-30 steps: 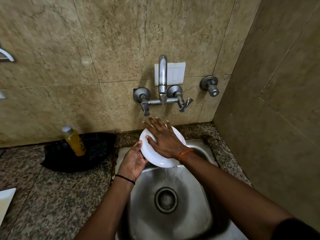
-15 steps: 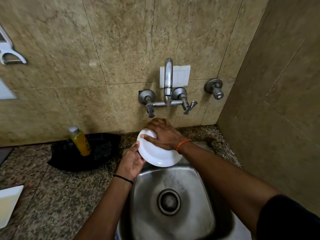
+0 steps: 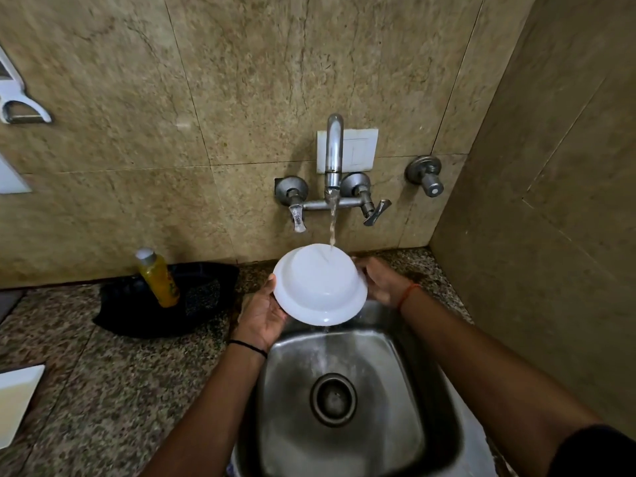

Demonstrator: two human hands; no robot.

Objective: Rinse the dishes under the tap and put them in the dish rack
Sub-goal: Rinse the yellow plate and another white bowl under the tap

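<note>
Bowl [image 3: 320, 284] upside down over back edge of sink [image 3: 344, 404], tilted toward me, tap [image 3: 333, 156] stream landing on its base and running off near rim into basin. Left hand [image 3: 261, 316] clamped on left rim; right hand [image 3: 382, 282] gripping right rim, fingers curled behind. Half a second ago right hand lay over bowl, no stream visible; now it has slid off to side. Rinse of underside under way, I reckon; rack step still ahead. Dish rack not in view. Yellow bottle [image 3: 156, 277] on desk [image 3: 113, 390], left of sink.
</note>
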